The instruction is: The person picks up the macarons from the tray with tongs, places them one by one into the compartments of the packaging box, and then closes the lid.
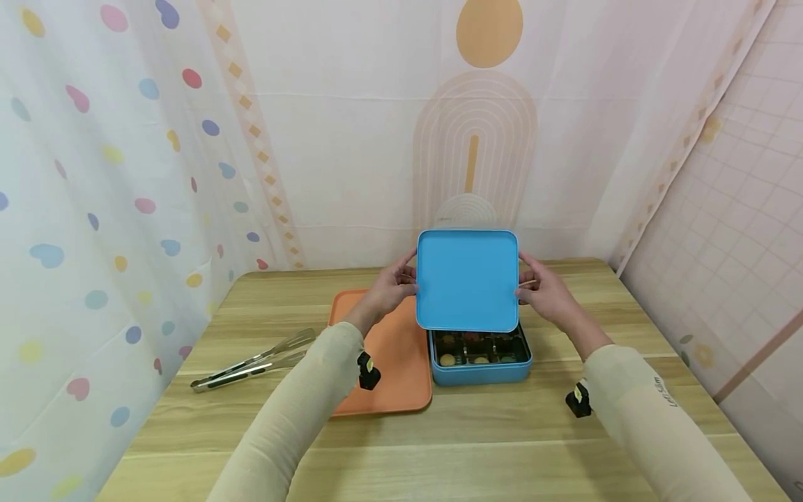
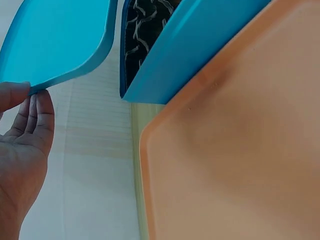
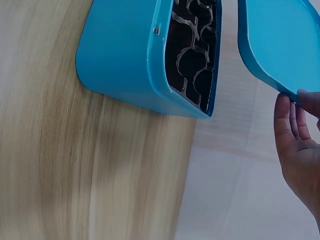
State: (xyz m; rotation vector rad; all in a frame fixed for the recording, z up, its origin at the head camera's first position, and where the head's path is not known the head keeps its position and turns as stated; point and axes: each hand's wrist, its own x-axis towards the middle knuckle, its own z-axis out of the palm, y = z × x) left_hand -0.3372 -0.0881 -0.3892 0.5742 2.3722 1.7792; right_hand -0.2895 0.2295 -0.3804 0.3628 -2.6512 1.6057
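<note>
Both hands hold a blue square lid (image 1: 467,280) raised and tilted above a blue tin box (image 1: 482,374). On its left edge the left hand (image 1: 390,287) pinches the lid between thumb and fingers. The right hand (image 1: 547,287) grips the opposite edge in the same way. Inside the tin sits a dark divided insert (image 3: 190,60), with small round pieces (image 1: 447,360) in several compartments; the lid hides its back part in the head view. In both wrist views the lid (image 2: 60,35) is apart from the tin.
An orange tray (image 1: 392,376) lies just left of the tin, partly under the left forearm. Metal tongs (image 1: 251,366) rest farther left on the wooden table (image 1: 477,446). A patterned curtain (image 1: 351,125) hangs behind the table's back edge.
</note>
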